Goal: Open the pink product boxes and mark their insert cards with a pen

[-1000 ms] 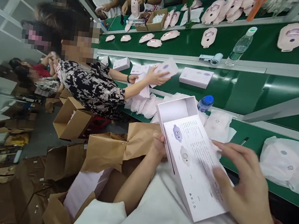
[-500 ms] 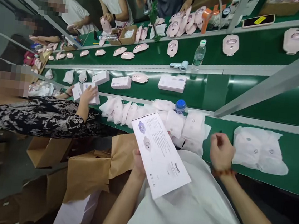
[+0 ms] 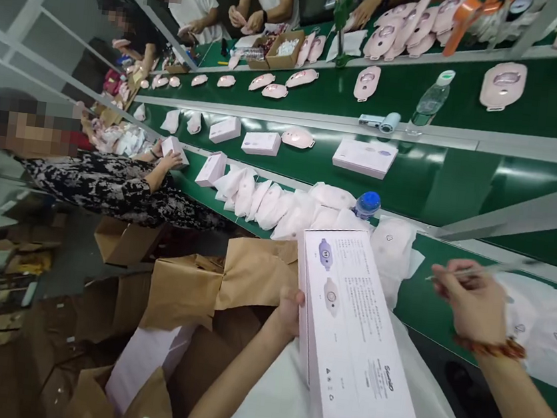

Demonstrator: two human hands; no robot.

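Note:
My left hand (image 3: 289, 314) grips the long left edge of a white printed box (image 3: 359, 332), which is tilted over my lap. Its broad face, with two device pictures and small text, is turned up toward me. In my right hand (image 3: 482, 302), over the green bench, a slim pen-like stick (image 3: 508, 267) is pinched between the fingers; blur hides its exact kind. Right of that hand lie white wrapped packets (image 3: 547, 327), partly covered by it. Beyond the box stand more wrapped packets (image 3: 279, 206) in a row, beside a blue-capped container (image 3: 368, 204).
An open brown carton (image 3: 188, 293) with a white box inside stands at lower left. A co-worker in a patterned top (image 3: 111, 180) handles a small box at left. Pink devices (image 3: 367, 83), a water bottle (image 3: 431, 102) and a white box (image 3: 365, 158) lie along the green lines.
The view has shifted, and the held box appears nearer and more upright. My right hand has turned, so the slim stick now shows at length. The co-worker's hands have moved with a box.

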